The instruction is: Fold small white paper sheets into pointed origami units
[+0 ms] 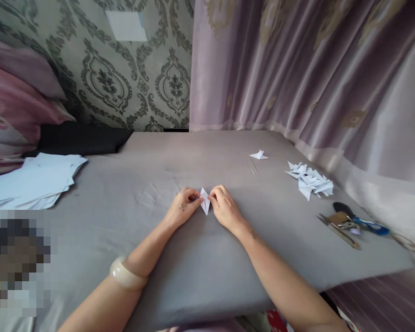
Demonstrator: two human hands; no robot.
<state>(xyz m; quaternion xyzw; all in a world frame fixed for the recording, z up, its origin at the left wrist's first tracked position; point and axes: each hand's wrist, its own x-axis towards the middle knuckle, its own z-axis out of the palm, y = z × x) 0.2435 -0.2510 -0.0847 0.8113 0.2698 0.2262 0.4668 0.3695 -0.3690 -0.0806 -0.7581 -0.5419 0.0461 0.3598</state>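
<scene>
Between my two hands is a small piece of white folded paper (204, 205), a narrow diamond shape with a slit down its middle. My left hand (186, 205) pinches its left edge between thumb and fingertips. On the opposite edge, my right hand (224, 205) grips the paper the same way, fingers curled. The paper is just above or on the grey cloth surface (180, 272); I cannot tell which. A pale bangle (126, 275) circles my left forearm.
A single folded paper figure (259, 155) lies at the back right, near a pile of similar folded figures (311, 180). Scissors (371, 226) and small tools (339, 230) rest at the right. A stack of white paper (38, 180) is at the left. Curtains (245, 69) border the back right.
</scene>
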